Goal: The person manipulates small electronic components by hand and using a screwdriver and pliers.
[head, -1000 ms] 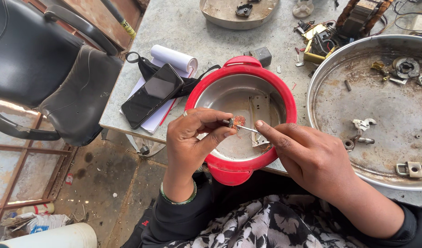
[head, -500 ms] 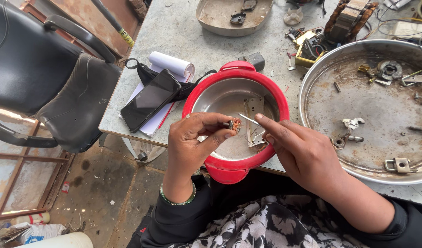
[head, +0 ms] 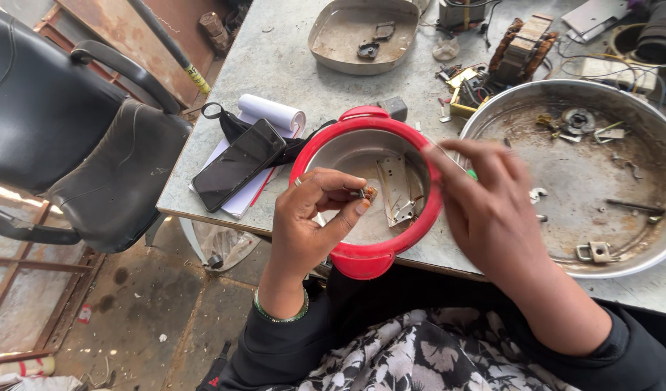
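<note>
Pinching small brown part [head: 367, 193] over red pot [head: 325, 148]: left hand [head: 315, 217] clamped; right hand [head: 485, 206] just right, blurred, fingers spread, empty.

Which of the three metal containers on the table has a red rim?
The round bowl nearest the person, beneath the left hand. The large pan and the small tray are bare metal.

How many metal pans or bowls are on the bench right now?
3: a red-rimmed bowl near the hands, a large round pan at right, a small rounded tray at the far edge. Others may lie out of view.
</note>
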